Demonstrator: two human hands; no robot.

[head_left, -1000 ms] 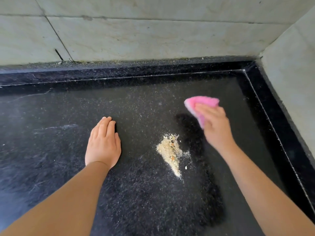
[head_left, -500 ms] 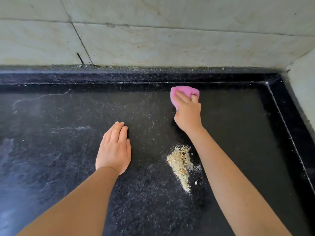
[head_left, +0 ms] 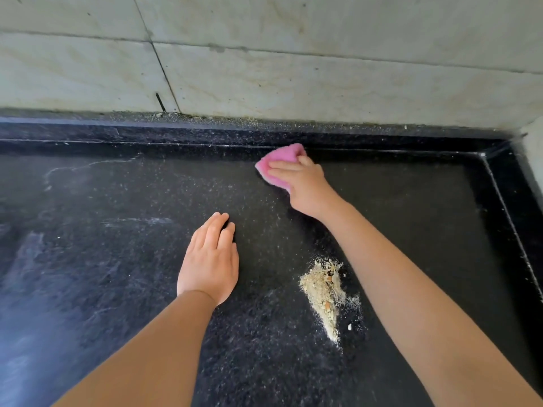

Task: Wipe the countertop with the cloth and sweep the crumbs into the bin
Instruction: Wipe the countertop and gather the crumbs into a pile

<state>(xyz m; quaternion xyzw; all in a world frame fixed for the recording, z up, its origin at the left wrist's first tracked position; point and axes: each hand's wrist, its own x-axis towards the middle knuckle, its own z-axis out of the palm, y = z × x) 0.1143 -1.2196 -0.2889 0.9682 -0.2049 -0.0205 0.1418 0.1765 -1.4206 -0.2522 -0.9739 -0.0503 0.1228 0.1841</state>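
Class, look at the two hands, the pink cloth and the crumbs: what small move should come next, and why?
Probably draw the pink cloth, gripped by the right hand at the countertop's back edge, toward the crumb pile. Fine specks dot the surface between them, and the left hand rests flat, clear of that path.

Two arms come in from the bottom, and both are bare all the way down, with no sleeves on them. The left hand (head_left: 210, 261) has no ring, no watch and no band on the wrist, and its nails look short and plain. The right hand (head_left: 305, 186) is bare too, with no glove, and its wrist has nothing on it
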